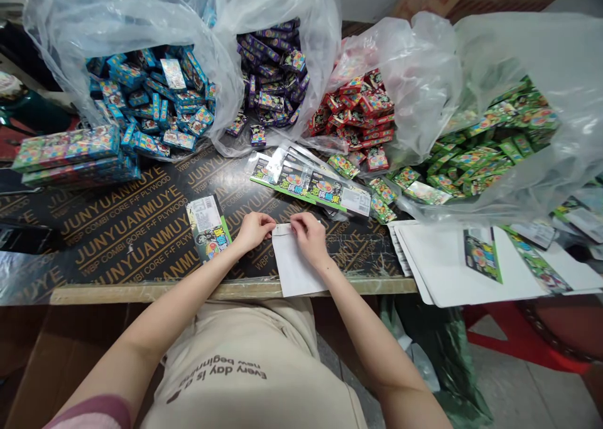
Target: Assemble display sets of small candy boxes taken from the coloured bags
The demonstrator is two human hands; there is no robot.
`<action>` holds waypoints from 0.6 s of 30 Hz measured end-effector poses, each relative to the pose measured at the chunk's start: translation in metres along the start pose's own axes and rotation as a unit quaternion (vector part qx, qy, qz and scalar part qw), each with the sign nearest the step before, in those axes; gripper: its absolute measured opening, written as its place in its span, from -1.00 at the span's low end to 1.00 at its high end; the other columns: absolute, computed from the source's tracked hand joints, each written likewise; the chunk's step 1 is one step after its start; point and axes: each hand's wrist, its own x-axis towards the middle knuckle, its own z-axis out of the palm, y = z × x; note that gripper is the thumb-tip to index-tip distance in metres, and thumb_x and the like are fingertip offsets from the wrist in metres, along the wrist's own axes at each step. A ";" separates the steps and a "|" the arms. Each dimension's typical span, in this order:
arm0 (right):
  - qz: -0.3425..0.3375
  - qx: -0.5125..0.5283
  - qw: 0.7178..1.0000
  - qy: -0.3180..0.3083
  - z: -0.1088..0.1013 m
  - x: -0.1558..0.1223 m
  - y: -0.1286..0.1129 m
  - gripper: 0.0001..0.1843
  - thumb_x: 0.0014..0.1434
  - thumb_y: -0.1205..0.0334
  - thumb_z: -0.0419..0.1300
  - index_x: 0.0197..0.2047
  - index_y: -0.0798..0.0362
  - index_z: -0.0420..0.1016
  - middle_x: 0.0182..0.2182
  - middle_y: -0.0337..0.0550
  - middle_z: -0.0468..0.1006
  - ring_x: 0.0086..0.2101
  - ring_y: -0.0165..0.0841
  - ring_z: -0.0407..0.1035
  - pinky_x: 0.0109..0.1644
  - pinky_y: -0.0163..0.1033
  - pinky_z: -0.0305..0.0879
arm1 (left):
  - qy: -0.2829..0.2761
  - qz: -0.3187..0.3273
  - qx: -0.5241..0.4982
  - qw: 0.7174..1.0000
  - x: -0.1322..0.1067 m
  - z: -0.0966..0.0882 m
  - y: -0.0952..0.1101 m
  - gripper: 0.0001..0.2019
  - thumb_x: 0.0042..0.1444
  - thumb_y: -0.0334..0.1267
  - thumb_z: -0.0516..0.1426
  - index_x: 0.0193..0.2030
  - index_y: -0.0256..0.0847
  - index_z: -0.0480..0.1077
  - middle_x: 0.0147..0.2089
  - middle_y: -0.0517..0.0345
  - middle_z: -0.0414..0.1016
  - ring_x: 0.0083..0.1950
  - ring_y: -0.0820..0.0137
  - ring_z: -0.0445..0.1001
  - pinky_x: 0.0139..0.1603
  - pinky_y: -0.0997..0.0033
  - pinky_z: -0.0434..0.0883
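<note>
A white sheet of card (296, 266) lies at the front edge of the table, partly overhanging it. My left hand (255, 231) pinches the card's far left corner between thumb and finger. At the far right corner, my right hand (308, 234) pinches the same end with fingertips pressed together. Left of my left hand lies a printed black and green card (207, 222) with a white label. Beyond both hands is a pile of similar printed cards (306, 184), some in clear plastic sleeves.
Open plastic bags along the back hold blue boxes (146, 96), purple boxes (271, 71), red boxes (362, 115) and green boxes (499, 146). Wrapped packs (70, 152) are stacked at left. White sheets (433, 266) with printed cards on them overhang the edge at right.
</note>
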 end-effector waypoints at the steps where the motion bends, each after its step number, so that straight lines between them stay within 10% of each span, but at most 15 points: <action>1: 0.033 0.031 0.999 0.014 -0.001 0.001 -0.001 -0.87 0.26 0.29 0.04 -0.25 0.04 0.41 -0.37 -0.14 0.50 -0.34 -0.31 0.37 -0.23 -0.20 0.30 | 0.000 0.000 0.000 1.000 0.000 0.000 0.000 -0.89 -0.02 -0.53 0.21 -0.49 -0.30 0.49 -0.66 0.27 0.43 -0.65 0.53 0.39 -0.56 0.58 0.36; 18: -0.026 0.056 0.994 -0.093 0.020 0.003 -0.003 -0.43 0.08 0.49 0.08 0.16 -0.03 0.30 -0.35 -0.20 0.52 -0.25 -0.28 0.39 -0.08 -0.14 0.31 | 0.006 -0.008 -0.090 0.996 -0.004 -0.002 0.000 -0.82 -0.16 -0.56 0.21 -0.39 -0.29 0.37 -0.66 0.32 0.44 -0.65 0.53 0.40 -0.51 0.56 0.39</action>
